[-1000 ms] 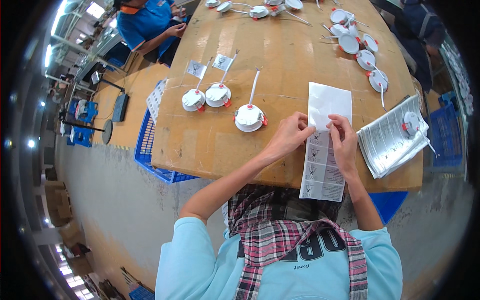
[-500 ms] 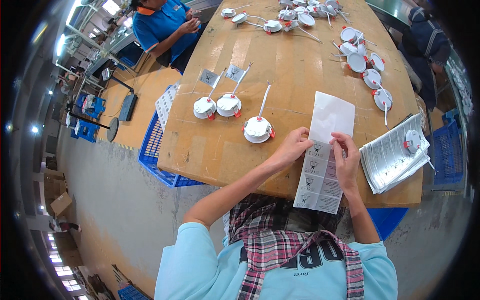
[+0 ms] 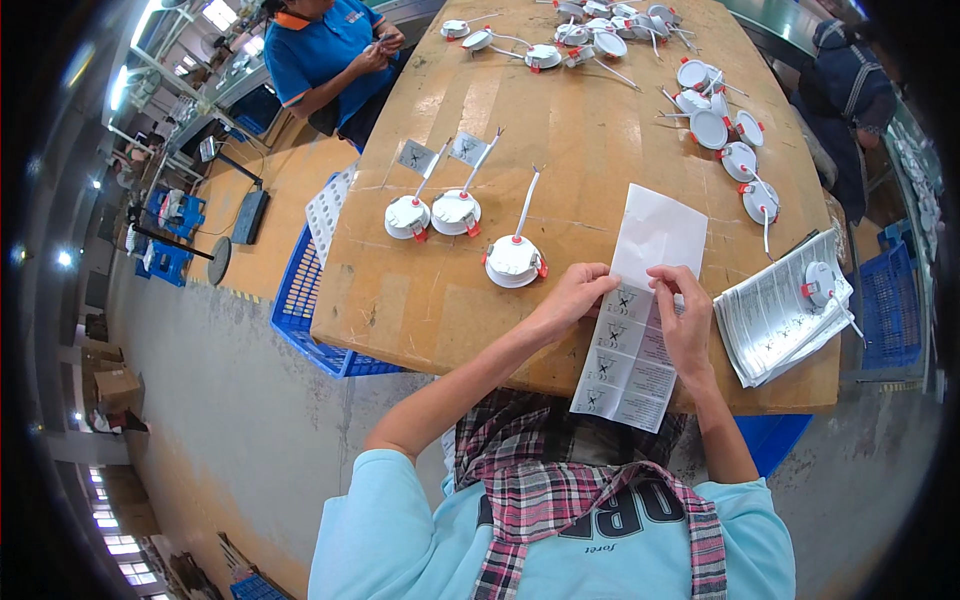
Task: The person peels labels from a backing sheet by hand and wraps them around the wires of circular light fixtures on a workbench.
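A long strip-like sheet of labels [image 3: 625, 365] hangs partly over the table's near edge, its upper part blank white and its lower part printed in rows. My left hand [image 3: 578, 300] pinches its left edge, thumb on top. With thumb and forefinger together, my right hand [image 3: 684, 325] grips it where the blank part meets the printed rows; whether a label is lifted there I cannot tell. Left of my left hand sits a round white downlight [image 3: 513, 260], its cable upright. Beyond it stand two more downlights [image 3: 456, 212] [image 3: 407, 217] with flag-like labels on their cables.
A stack of printed sheets [image 3: 765, 335] lies at the right, a downlight [image 3: 820, 284] on top. Several downlights [image 3: 710, 130] spread along the table's [image 3: 420, 310] far right side and back. A blue crate [image 3: 300, 300] stands by the left edge. A co-worker [image 3: 330, 70] is at the far left.
The lower end of the label sheet has swung a little left. My right fingers have shifted slightly left along it. The co-worker's hands have moved.
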Action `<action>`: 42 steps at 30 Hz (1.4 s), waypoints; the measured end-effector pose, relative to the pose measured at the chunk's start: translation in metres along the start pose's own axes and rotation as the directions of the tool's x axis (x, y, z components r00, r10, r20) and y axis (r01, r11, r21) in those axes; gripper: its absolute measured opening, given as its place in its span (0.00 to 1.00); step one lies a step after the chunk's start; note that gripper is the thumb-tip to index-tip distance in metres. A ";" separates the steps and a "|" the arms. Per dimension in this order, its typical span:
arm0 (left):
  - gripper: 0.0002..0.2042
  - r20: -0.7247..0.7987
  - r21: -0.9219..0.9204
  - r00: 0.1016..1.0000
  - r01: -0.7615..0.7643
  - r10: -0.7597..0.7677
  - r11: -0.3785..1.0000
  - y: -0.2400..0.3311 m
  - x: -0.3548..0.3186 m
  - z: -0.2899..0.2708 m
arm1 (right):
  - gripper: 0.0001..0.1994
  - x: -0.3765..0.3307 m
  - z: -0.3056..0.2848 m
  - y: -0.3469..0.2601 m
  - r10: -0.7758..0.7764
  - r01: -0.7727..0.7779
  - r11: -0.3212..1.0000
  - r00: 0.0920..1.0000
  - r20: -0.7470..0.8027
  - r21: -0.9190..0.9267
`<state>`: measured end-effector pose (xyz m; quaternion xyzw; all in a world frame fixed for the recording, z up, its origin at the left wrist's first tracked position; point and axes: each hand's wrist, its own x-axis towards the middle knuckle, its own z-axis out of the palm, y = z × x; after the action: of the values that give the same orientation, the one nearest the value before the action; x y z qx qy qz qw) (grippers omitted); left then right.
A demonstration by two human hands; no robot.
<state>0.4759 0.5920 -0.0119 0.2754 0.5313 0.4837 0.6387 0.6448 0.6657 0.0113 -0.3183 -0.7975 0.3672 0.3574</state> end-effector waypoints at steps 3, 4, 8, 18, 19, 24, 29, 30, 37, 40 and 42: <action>0.14 -0.012 0.029 1.000 0.001 -0.001 1.000 -0.001 0.003 -0.001 | 0.06 0.000 0.000 0.003 -0.027 0.027 1.000 1.000 -0.003 0.005; 0.14 -0.010 0.058 1.000 0.002 -0.001 0.998 -0.003 0.005 -0.001 | 0.06 -0.002 -0.001 0.003 -0.025 0.025 1.000 1.000 -0.002 -0.002; 0.14 -0.011 0.124 1.000 -0.027 0.028 0.992 -0.007 0.014 -0.009 | 0.06 0.003 0.001 0.005 -0.059 0.059 0.998 0.998 -0.021 -0.006; 0.15 -0.114 -0.053 0.990 0.082 -0.088 0.995 0.014 0.002 0.003 | 0.07 0.010 -0.002 0.012 -0.187 0.196 0.973 0.979 0.079 -0.122; 0.15 -0.112 -0.052 0.990 0.084 -0.090 0.995 0.013 0.002 0.004 | 0.07 0.010 -0.002 0.012 -0.185 0.193 0.974 0.980 0.078 -0.122; 0.15 -0.154 -0.058 0.987 0.029 -0.038 0.998 0.009 0.002 0.006 | 0.08 0.010 -0.002 0.007 -0.222 0.243 0.949 0.967 0.121 -0.202; 0.16 -0.174 -0.088 0.984 0.033 -0.048 0.996 0.009 0.000 0.010 | 0.09 0.014 0.002 0.005 -0.224 0.259 0.929 0.962 0.153 -0.263; 0.17 -0.168 -0.085 0.985 0.028 -0.042 0.996 0.009 -0.001 0.010 | 0.09 0.015 0.002 0.004 -0.215 0.254 0.927 0.963 0.165 -0.276; 0.17 -0.167 -0.039 0.986 0.008 -0.014 0.999 0.007 0.001 0.010 | 0.09 0.025 0.003 0.000 -0.233 0.311 0.878 0.942 0.243 -0.364; 0.17 -0.193 -0.031 0.980 0.034 -0.039 0.999 0.007 0.000 0.010 | 0.09 0.028 0.002 -0.002 -0.197 0.300 0.875 0.937 0.287 -0.380; 0.17 -0.188 0.012 0.982 0.007 -0.005 1.000 0.010 -0.002 0.011 | 0.08 0.029 0.002 -0.003 -0.184 0.304 0.863 0.933 0.309 -0.403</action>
<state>0.4829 0.5957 0.0004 0.2308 0.5930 0.5022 0.5855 0.6270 0.6853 0.0227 -0.2359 -0.9340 0.1655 0.2113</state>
